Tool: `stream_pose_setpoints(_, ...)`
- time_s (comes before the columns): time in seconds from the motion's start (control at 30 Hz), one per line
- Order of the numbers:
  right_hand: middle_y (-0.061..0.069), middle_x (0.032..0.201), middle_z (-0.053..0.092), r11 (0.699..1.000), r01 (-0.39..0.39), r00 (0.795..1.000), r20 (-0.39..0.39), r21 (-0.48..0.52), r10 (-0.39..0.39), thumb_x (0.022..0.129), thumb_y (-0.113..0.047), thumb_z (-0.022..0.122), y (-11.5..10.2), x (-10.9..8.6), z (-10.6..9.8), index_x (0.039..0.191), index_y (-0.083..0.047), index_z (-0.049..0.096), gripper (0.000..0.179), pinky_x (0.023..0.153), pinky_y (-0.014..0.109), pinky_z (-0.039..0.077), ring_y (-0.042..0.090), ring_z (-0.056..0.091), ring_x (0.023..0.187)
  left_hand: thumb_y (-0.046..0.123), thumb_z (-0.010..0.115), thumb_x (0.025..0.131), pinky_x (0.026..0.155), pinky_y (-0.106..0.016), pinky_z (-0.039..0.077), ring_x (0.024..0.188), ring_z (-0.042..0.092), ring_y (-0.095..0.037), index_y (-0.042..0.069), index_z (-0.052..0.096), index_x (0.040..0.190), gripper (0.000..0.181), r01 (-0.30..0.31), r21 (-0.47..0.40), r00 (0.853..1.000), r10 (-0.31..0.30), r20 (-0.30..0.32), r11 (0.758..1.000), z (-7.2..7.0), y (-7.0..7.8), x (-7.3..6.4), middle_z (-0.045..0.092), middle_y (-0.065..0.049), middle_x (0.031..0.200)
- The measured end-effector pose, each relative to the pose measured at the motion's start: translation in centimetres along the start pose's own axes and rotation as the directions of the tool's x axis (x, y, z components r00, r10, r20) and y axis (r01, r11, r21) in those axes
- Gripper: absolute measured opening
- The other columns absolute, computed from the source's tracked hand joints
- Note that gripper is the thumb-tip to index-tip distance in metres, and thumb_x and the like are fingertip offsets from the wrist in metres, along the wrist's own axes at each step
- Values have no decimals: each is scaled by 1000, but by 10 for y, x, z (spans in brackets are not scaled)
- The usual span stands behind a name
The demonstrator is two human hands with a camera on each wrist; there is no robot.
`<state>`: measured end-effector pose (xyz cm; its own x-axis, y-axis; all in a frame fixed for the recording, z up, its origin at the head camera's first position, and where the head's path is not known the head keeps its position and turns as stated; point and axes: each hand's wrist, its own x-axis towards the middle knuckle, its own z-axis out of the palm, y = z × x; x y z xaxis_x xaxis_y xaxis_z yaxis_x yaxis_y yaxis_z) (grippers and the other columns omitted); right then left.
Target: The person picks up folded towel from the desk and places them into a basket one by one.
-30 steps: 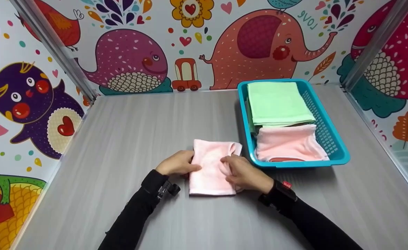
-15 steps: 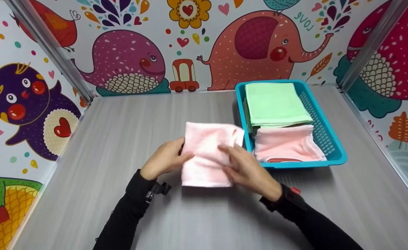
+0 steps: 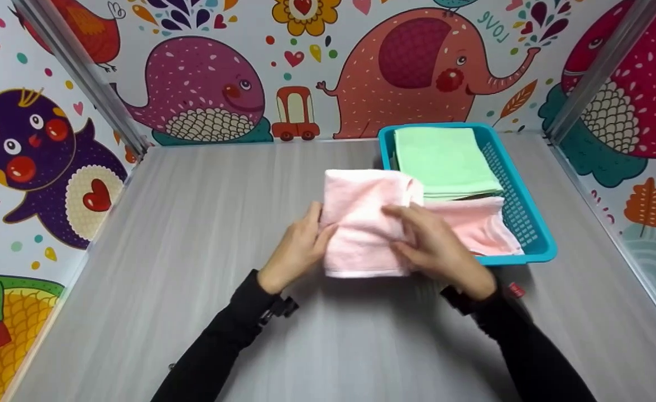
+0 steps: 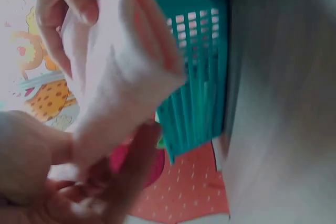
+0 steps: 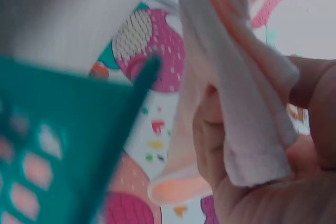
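A folded pink towel (image 3: 364,223) is held up off the table between both hands, its right edge overlapping the basket's left rim in the head view. My left hand (image 3: 297,248) pinches its left edge, thumb in front and fingers behind. On the right edge my right hand (image 3: 442,245) grips it, and the right wrist view shows the fingers curled about the towel's layered folds (image 5: 247,93). The teal basket (image 3: 528,209) stands on the table to the right. In it lie a folded green towel stack (image 3: 445,159) and another pink towel (image 3: 481,226), partly hidden by my right hand.
The grey table (image 3: 221,223) is bounded by walls printed with cartoon animals, at the back and both sides. Metal posts (image 3: 82,72) rise at the rear corners. The basket's slotted side (image 4: 194,77) shows close by in the left wrist view.
Both hands have lifted the pink towel off the table and carried it away from the body, then rightward toward the basket. The basket and its towels keep their place.
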<state>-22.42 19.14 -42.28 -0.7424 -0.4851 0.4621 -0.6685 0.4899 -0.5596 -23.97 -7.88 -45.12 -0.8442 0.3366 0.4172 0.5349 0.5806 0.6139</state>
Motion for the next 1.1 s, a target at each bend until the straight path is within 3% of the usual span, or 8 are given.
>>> stream_pose_setpoints(0.17, 0, 88, 58, 999, -44, 998, 53, 30, 42, 85, 5, 79, 7, -3, -33, 141, -1, 60, 60, 66, 22, 42, 10, 49, 76, 18, 61, 105, 63, -34, 48, 71, 55, -19, -1, 51, 117, 24, -14, -145, 1000, 13, -6, 989, 15, 10, 14, 60, -13, 84)
stream_pose_setpoints(0.3, -1, 88, 59, 996, -90, 991, 102, 20, 87, 86, 1, 81, 15, -8, -61, 143, -3, 60, 61, 61, 21, 44, 10, 50, 71, 15, 60, 105, 77, -32, 57, 93, 69, -24, 0, 43, 127, 31, -21, -302, 1000, 26, 13, 953, 31, 21, 29, 69, -20, 107)
stream_pose_setpoints(0.43, 7, 109, 70, 992, -95, 986, 130, -83, 106, 86, -3, 82, 23, -14, -83, 141, -4, 61, 59, 67, 19, 44, 7, 50, 79, 11, 59, 105, 77, -28, 57, 93, 69, -25, 1, 36, 133, 38, -104, -364, 994, 110, -5, 926, 52, 30, 42, 68, -21, 112)
stream_pose_setpoints(0.63, 15, 140, 65, 978, -169, 969, 159, -126, 188, 86, -5, 82, 34, -25, -108, 141, -5, 62, 58, 89, 9, 37, 16, 52, 106, 12, 58, 106, 84, -24, 48, 97, 57, -21, 1, 62, 128, 25, -198, -279, 977, 213, 26, 940, 75, 46, 58, 62, -17, 115)
stream_pose_setpoints(0.73, 21, 150, 55, 953, -289, 935, 188, -87, 300, 88, -6, 80, 40, -27, -120, 144, -5, 58, 60, 114, 34, 40, 33, 46, 122, 14, 59, 105, 86, -21, 45, 101, 55, -22, 1, 60, 136, 34, -174, -278, 975, 204, 83, 945, 85, 51, 66, 59, -18, 120)
stream_pose_setpoints(0.87, 31, 155, 42, 921, -382, 892, 229, -75, 389, 89, -6, 80, 51, -29, -128, 148, -1, 53, 65, 109, 79, 29, 48, 37, 130, 15, 63, 103, 84, -20, 43, 98, 53, -23, -1, 59, 141, 41, -137, -280, 976, 177, 124, 950, 96, 53, 70, 56, -20, 122)
stream_pose_setpoints(1.03, 32, 154, 42, 888, -438, 844, 278, -137, 459, 90, -11, 80, 66, -30, -127, 148, 2, 51, 67, 107, 74, 37, 48, 38, 129, 15, 68, 100, 95, -24, 49, 112, 61, -26, -1, 62, 138, 41, -145, -153, 981, 162, 108, 978, 108, 56, 69, 53, -22, 135)
stream_pose_setpoints(1.1, 31, 152, 42, 874, -462, 820, 302, -154, 487, 91, -14, 80, 71, -30, -125, 149, 1, 50, 67, 105, 60, 49, 47, 38, 128, 16, 69, 100, 97, -27, 53, 114, 65, -28, -1, 62, 138, 42, -153, -80, 982, 161, 101, 985, 112, 58, 68, 53, -23, 139)
